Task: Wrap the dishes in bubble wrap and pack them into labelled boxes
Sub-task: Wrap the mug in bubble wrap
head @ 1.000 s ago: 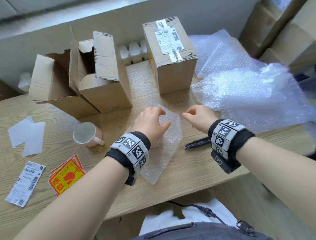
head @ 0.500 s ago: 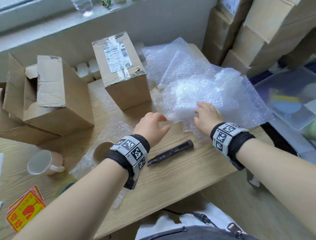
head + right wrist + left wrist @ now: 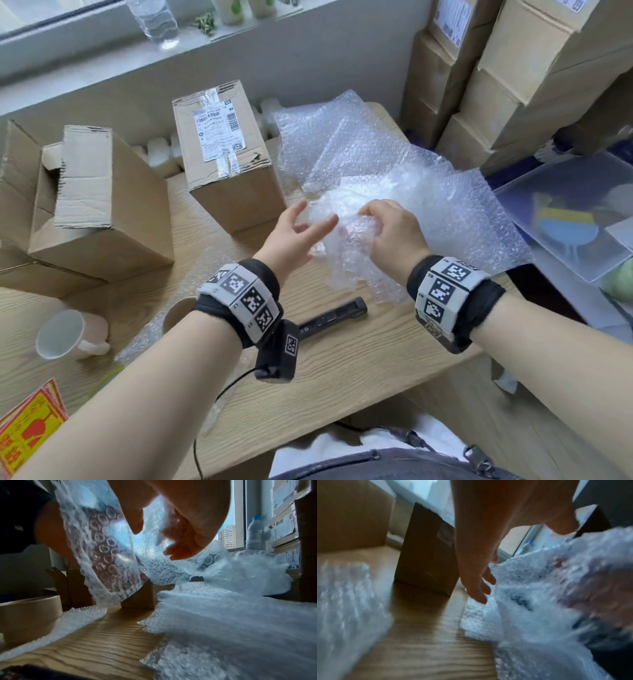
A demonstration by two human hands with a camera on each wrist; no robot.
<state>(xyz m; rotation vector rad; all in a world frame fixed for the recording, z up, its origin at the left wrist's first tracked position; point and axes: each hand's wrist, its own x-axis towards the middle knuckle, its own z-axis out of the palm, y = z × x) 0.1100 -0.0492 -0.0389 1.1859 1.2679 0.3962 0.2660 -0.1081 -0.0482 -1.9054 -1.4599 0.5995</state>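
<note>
Head view: right hand point(image 3: 394, 236) pinches a bubble wrap sheet point(image 3: 346, 240) off the far-right pile; left hand point(image 3: 294, 236) open, fingers spread beside it. Two mugs point(image 3: 65, 334) near left, three boxes point(image 3: 222, 154) far. Left wrist view: fingers point(image 3: 477, 588) straight, holding nothing. Right wrist view: sheet point(image 3: 102, 545) hangs above surface point(image 3: 106, 635). Next, I judge: lay it flat by a mug.

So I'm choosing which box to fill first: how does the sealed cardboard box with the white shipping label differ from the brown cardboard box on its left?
The sealed cardboard box is taped shut on top and carries a printed white label; the brown cardboard box on its left has loose, open flaps and no visible label. The sealed box looks taller and narrower, the open one wider. Both are plain brown and stand on the wooden table.
</note>
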